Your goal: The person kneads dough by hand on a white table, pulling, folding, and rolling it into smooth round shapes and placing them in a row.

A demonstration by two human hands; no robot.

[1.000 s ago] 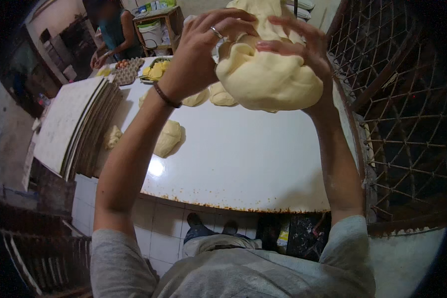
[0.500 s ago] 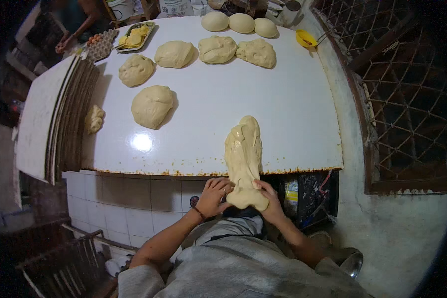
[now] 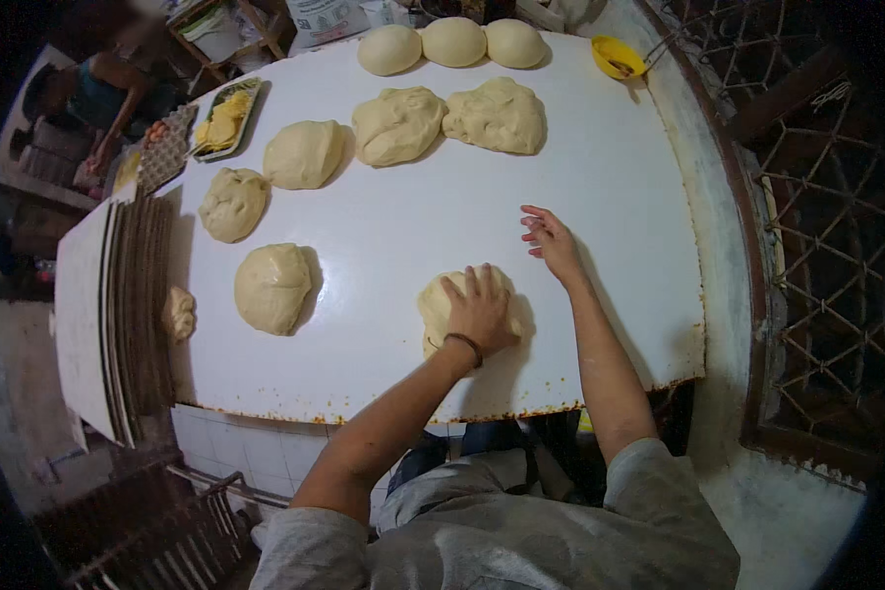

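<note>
Pale yellow dough (image 3: 435,307) is lying near the front edge of a white table (image 3: 383,251); the left hand (image 3: 484,313) is resting over it, fingers spread, not clasped round it; a rounded lump (image 3: 272,289) is sitting to the left. Slightly farther, the right hand (image 3: 558,248) is hovering, fingers loosely parted, holding nothing; four more lumps (image 3: 398,126) are forming a curve beyond; three smooth balls (image 3: 454,42) and a yellow bowl (image 3: 618,57) are sitting at the far side.
</note>
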